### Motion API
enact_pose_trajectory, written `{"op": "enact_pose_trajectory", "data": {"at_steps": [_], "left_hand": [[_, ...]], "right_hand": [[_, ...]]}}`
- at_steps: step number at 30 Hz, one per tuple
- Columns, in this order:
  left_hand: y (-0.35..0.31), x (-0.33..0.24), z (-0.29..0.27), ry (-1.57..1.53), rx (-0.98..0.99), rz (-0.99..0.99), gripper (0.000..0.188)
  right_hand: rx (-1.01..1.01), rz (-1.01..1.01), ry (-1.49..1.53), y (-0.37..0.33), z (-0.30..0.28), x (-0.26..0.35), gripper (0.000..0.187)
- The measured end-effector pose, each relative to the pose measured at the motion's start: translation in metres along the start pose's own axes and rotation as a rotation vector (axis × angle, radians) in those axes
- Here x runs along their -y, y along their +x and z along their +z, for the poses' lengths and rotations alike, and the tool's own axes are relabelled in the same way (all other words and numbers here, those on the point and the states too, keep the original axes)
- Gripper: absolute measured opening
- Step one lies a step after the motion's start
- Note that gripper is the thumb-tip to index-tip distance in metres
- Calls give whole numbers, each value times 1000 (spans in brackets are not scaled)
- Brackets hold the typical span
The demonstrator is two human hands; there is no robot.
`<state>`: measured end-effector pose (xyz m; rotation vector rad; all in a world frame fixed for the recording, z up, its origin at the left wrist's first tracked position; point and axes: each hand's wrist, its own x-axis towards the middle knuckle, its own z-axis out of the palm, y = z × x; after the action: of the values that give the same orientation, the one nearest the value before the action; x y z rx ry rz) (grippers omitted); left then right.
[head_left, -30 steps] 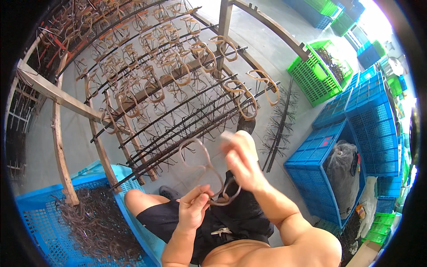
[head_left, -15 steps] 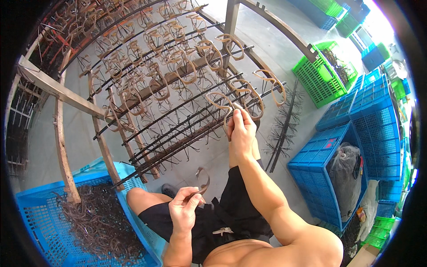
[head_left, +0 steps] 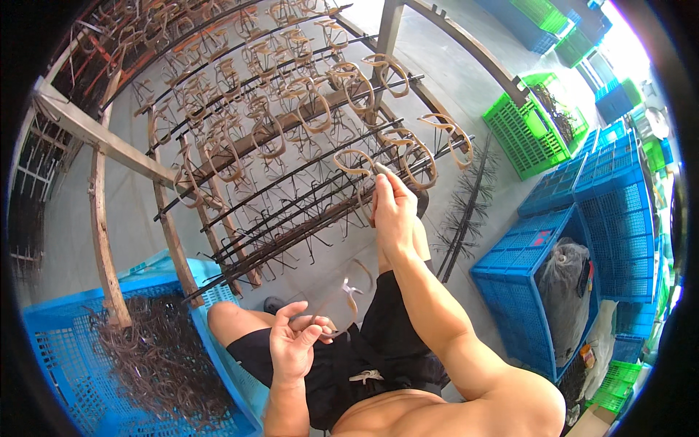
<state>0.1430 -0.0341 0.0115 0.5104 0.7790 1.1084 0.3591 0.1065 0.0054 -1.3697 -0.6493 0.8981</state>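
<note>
My right hand (head_left: 394, 218) reaches forward to the rack's near corner, its fingers pinching the end of a thin brown looped frame (head_left: 354, 154) that looks like a spectacle frame. Low in front of my lap, my left hand (head_left: 294, 346) has its thumb and fingers around another curved brown frame (head_left: 351, 297), blurred, with a shiny spot on it. Rows of similar looped frames (head_left: 314, 109) hang on the black hooked bars of the metal rack (head_left: 109, 138). Close to my right fingers hang more brown loops (head_left: 421, 166).
A blue crate (head_left: 69, 364) full of tangled dark brown strips (head_left: 160, 364) stands at my left. On the right are stacked blue crates (head_left: 611, 218), one holding a plastic-wrapped bundle (head_left: 564, 291), and a green crate (head_left: 520, 131). A loose hooked bar (head_left: 466, 211) lies on the floor.
The frame in my left hand has swung up and to the right, and that hand's fingers have loosened and spread. My right hand stays at the rack's corner, still pinching its frame.
</note>
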Motion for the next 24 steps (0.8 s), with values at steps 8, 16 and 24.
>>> {"op": "enact_pose_trajectory", "data": {"at_steps": [8,16,24], "left_hand": [[-7,-2,-10,-50,43,-60,29],[-7,-4,-5,-38,136,-5,25],[-14,-33,-26,129,107,71,25]], "right_hand": [[-64,-254,-332,-4,6,-8,23],[-100,-431,-774,-31,-6,9,42],[1376,-383,-421,-66,-8,50,22]]}}
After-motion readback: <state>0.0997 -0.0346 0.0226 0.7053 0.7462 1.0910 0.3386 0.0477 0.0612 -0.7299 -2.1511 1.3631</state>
